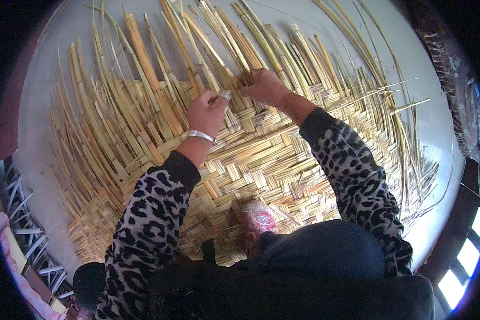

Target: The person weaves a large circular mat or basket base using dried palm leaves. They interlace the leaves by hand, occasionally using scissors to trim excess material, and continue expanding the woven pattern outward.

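A half-woven reed mat (245,154) lies under both hands, with a tight zigzag weave nearer me and loose reed strips (144,58) fanning out from its far edge. My left hand (205,114), with a silver bracelet at the wrist, is closed on reed strips at the weave's edge. Something small and white shows at its fingertips; I cannot tell what it is. Just to the right, my right hand (266,88) pinches upright reed strips (234,77), its fingertips partly hidden. The two hands are close together but apart.
My foot in a red patterned shoe (258,221) rests on the mat, below a dark-clad knee (322,248). More loose strips (405,154) spread along the right side. The pale floor (437,128) surrounds the mat, with a metal lattice (34,234) at the left.
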Available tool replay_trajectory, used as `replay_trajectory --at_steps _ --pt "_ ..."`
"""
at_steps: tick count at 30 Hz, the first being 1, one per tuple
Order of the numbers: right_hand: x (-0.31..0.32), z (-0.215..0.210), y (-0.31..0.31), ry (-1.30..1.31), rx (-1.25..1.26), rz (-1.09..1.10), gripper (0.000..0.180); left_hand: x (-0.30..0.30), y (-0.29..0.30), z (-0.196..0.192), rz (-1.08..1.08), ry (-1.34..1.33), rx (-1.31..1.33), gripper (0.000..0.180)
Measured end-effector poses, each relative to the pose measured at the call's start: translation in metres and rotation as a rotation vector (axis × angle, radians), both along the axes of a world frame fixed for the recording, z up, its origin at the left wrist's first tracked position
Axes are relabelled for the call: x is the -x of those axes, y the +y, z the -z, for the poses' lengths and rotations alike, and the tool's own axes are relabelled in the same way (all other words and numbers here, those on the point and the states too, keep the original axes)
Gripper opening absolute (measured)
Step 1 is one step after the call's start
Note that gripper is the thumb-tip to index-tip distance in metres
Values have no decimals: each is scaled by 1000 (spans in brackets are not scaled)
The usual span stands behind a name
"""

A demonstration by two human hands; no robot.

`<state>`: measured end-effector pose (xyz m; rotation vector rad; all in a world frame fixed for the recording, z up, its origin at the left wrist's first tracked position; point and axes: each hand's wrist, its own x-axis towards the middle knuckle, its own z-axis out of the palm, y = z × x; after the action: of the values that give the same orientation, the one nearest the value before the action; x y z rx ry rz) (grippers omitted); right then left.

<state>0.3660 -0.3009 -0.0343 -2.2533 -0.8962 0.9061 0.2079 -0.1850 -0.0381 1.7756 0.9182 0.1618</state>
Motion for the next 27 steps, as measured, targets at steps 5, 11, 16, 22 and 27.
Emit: replay_trajectory --at_steps 5,11,16,22,27 --pt "-1 2 -9 398 -188 131 36 -4 -3 -3 63 36 -169 28" --pt "-7 -14 -20 569 -218 93 39 -6 -4 -12 399 43 -283 24" --pt "-11 -19 -33 557 -352 286 41 -15 8 -9 497 112 -164 24" --pt "1 -7 -56 440 -318 407 24 -2 4 -4 391 -96 -261 22" --pt "14 -6 -66 -68 -218 318 17 26 -11 -7 428 -242 -631 22"
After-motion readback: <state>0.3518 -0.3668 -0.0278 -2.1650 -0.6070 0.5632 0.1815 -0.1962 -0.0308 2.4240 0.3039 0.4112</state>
